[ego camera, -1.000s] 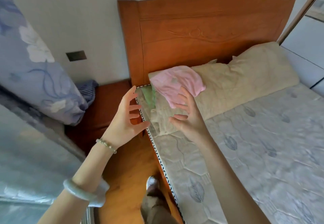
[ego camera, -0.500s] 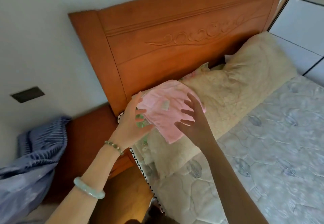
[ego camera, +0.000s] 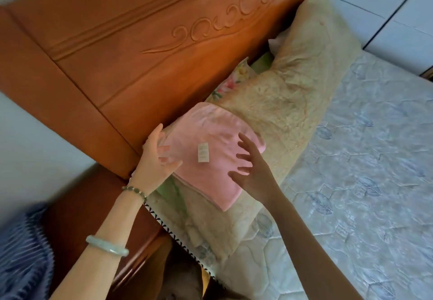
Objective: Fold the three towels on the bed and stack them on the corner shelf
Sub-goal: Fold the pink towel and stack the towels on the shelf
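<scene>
Head view: pink towel [ego camera: 210, 156] on pillow [ego camera: 293, 102], between spread fingers. Left hand [ego camera: 155, 159] loose at its left edge, right hand [ego camera: 253, 170] splayed over its right side; neither grips. Likely step: taking towel for folding. Next: pinch edges, lift clear.

Headboard [ego camera: 140, 65] walling off behind pink towel [ego camera: 218, 130], nightstand [ego camera: 77, 206] crowding left; mattress [ego camera: 363, 182] lying open on right.
</scene>
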Action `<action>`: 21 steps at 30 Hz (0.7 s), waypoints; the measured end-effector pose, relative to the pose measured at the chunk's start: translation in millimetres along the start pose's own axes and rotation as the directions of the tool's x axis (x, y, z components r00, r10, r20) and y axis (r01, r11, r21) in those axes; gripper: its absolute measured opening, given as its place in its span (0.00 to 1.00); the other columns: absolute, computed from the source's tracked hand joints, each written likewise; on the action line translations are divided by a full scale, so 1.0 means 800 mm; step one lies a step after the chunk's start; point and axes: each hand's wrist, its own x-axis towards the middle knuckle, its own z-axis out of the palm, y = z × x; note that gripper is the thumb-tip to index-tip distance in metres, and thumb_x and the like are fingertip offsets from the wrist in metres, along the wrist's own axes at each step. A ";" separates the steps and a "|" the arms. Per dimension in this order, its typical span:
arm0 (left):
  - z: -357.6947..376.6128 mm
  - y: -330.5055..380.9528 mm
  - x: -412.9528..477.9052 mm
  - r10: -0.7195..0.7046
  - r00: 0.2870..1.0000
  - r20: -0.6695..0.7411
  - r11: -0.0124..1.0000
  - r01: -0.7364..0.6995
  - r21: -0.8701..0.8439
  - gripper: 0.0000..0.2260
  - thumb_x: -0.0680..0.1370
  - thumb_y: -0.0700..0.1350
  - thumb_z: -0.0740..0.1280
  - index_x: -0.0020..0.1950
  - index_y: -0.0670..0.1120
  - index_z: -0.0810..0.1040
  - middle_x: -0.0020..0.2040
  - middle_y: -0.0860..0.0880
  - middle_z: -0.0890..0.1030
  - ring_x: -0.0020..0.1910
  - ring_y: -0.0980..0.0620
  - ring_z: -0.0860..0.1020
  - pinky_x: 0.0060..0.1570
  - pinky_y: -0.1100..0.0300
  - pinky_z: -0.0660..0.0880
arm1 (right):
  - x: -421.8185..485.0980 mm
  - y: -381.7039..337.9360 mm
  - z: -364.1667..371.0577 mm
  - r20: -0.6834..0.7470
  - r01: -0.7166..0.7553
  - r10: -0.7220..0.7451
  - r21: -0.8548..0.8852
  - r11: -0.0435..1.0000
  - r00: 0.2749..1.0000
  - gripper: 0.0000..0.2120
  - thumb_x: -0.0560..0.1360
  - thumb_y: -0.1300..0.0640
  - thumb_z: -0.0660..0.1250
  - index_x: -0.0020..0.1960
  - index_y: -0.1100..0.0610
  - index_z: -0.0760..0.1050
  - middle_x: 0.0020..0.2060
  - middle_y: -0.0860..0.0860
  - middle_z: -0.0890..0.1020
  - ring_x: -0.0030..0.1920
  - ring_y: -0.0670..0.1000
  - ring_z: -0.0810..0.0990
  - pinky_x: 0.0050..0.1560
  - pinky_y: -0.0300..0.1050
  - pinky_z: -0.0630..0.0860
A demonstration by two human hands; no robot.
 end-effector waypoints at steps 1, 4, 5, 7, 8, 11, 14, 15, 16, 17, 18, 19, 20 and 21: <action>-0.002 -0.006 0.021 -0.012 1.000 0.016 1.000 0.012 0.004 0.42 0.70 0.36 0.73 0.76 0.53 0.53 0.73 0.51 0.60 0.60 0.55 0.71 0.45 0.70 0.71 | 0.015 0.000 0.004 -0.020 -0.014 0.014 -0.003 1.000 1.000 0.41 0.70 0.66 0.73 0.74 0.44 0.57 0.68 0.43 0.68 0.61 0.47 0.73 0.55 0.42 0.76; -0.007 -0.031 0.080 -0.072 0.995 0.069 0.997 0.069 0.041 0.40 0.71 0.37 0.73 0.76 0.50 0.53 0.74 0.49 0.61 0.62 0.55 0.69 0.51 0.67 0.72 | 0.064 0.001 0.019 -0.055 -0.076 0.076 0.005 0.997 0.996 0.40 0.70 0.66 0.72 0.73 0.43 0.57 0.66 0.41 0.67 0.60 0.47 0.72 0.51 0.38 0.76; -0.008 -0.040 0.097 -0.096 0.991 0.092 0.994 0.091 0.055 0.40 0.71 0.38 0.73 0.76 0.49 0.53 0.74 0.49 0.60 0.63 0.55 0.69 0.55 0.62 0.72 | 0.081 0.004 0.023 -0.069 -0.100 0.101 0.005 0.995 0.993 0.39 0.71 0.66 0.72 0.73 0.44 0.58 0.65 0.40 0.67 0.61 0.47 0.72 0.50 0.35 0.76; -0.007 -0.062 0.133 -0.147 0.981 0.123 0.987 0.138 0.080 0.39 0.72 0.39 0.72 0.76 0.48 0.53 0.75 0.49 0.60 0.67 0.51 0.68 0.62 0.54 0.70 | 0.115 0.010 0.029 -0.108 -0.139 0.137 -0.016 0.990 0.985 0.38 0.71 0.66 0.72 0.74 0.47 0.58 0.64 0.40 0.68 0.61 0.47 0.72 0.48 0.34 0.75; -0.007 -0.073 0.150 -0.174 0.976 0.129 0.981 0.161 0.105 0.39 0.72 0.39 0.72 0.76 0.47 0.53 0.75 0.48 0.60 0.68 0.49 0.67 0.64 0.53 0.69 | 0.133 0.014 0.031 -0.127 -0.161 0.157 -0.022 0.987 0.979 0.39 0.71 0.66 0.72 0.75 0.49 0.58 0.64 0.41 0.68 0.61 0.48 0.73 0.48 0.34 0.75; -0.007 -0.112 0.202 -0.251 0.960 0.124 0.951 0.220 0.216 0.38 0.73 0.43 0.72 0.76 0.46 0.54 0.75 0.47 0.60 0.70 0.47 0.66 0.64 0.53 0.66 | 0.187 0.029 0.036 -0.174 -0.218 0.210 -0.031 0.975 0.962 0.38 0.71 0.66 0.72 0.74 0.49 0.60 0.63 0.45 0.71 0.62 0.51 0.74 0.53 0.45 0.78; -0.003 -0.145 0.241 -0.320 0.942 0.100 0.906 0.273 0.323 0.38 0.72 0.47 0.72 0.76 0.46 0.55 0.74 0.44 0.61 0.71 0.44 0.64 0.66 0.49 0.64 | 0.242 0.045 0.051 -0.169 -0.234 0.213 -0.112 0.966 0.962 0.35 0.71 0.65 0.69 0.73 0.48 0.62 0.66 0.47 0.71 0.64 0.49 0.72 0.59 0.50 0.77; -0.001 -0.155 0.252 -0.345 0.935 0.088 0.883 0.292 0.367 0.37 0.72 0.47 0.72 0.76 0.45 0.55 0.73 0.42 0.62 0.71 0.43 0.64 0.67 0.49 0.63 | 0.263 0.049 0.058 -0.157 -0.225 0.202 -0.140 0.964 0.967 0.33 0.72 0.65 0.68 0.73 0.48 0.62 0.67 0.47 0.71 0.65 0.49 0.71 0.59 0.49 0.76; 0.003 -0.163 0.260 -0.379 0.922 0.080 0.857 0.317 0.406 0.37 0.73 0.48 0.71 0.76 0.44 0.55 0.73 0.42 0.62 0.71 0.42 0.64 0.67 0.49 0.63 | 0.284 0.053 0.066 -0.144 -0.212 0.188 -0.178 0.961 0.972 0.32 0.72 0.65 0.67 0.73 0.50 0.63 0.68 0.48 0.70 0.66 0.49 0.70 0.59 0.48 0.76; 0.008 -0.167 0.261 -0.410 0.908 0.086 0.840 0.339 0.424 0.37 0.73 0.49 0.71 0.76 0.43 0.56 0.73 0.41 0.62 0.71 0.42 0.63 0.67 0.49 0.62 | 0.298 0.055 0.072 -0.130 -0.192 0.166 -0.225 0.955 0.978 0.31 0.73 0.65 0.66 0.73 0.51 0.63 0.69 0.49 0.70 0.67 0.50 0.70 0.61 0.48 0.75; 0.012 -0.177 0.268 -0.444 0.891 0.090 0.828 0.370 0.422 0.38 0.73 0.50 0.71 0.76 0.42 0.55 0.74 0.40 0.62 0.71 0.42 0.63 0.68 0.48 0.62 | 0.321 0.060 0.083 -0.103 -0.169 0.146 -0.279 0.945 0.984 0.29 0.73 0.65 0.66 0.73 0.52 0.64 0.69 0.50 0.70 0.68 0.51 0.69 0.63 0.49 0.73; 0.015 -0.187 0.274 -0.480 0.873 0.088 0.813 0.405 0.419 0.38 0.73 0.51 0.71 0.75 0.42 0.55 0.74 0.40 0.61 0.71 0.41 0.63 0.68 0.48 0.62 | 0.342 0.066 0.095 -0.068 -0.153 0.138 -0.337 0.929 0.988 0.28 0.74 0.65 0.65 0.72 0.53 0.65 0.69 0.52 0.70 0.69 0.53 0.68 0.66 0.50 0.71; 0.018 -0.195 0.278 -0.507 0.858 0.084 0.792 0.426 0.438 0.38 0.73 0.53 0.70 0.75 0.42 0.56 0.74 0.40 0.62 0.71 0.41 0.63 0.68 0.48 0.63 | 0.359 0.073 0.107 -0.034 -0.138 0.136 -0.405 0.904 0.990 0.27 0.74 0.64 0.65 0.72 0.54 0.66 0.69 0.54 0.70 0.69 0.54 0.67 0.68 0.51 0.68; 0.021 -0.201 0.281 -0.522 0.850 0.077 0.770 0.430 0.471 0.37 0.73 0.54 0.70 0.75 0.41 0.57 0.73 0.40 0.62 0.71 0.41 0.63 0.67 0.48 0.64 | 0.374 0.082 0.117 -0.014 -0.136 0.147 -0.474 0.870 0.989 0.26 0.75 0.63 0.64 0.71 0.55 0.66 0.69 0.55 0.71 0.70 0.55 0.66 0.70 0.51 0.65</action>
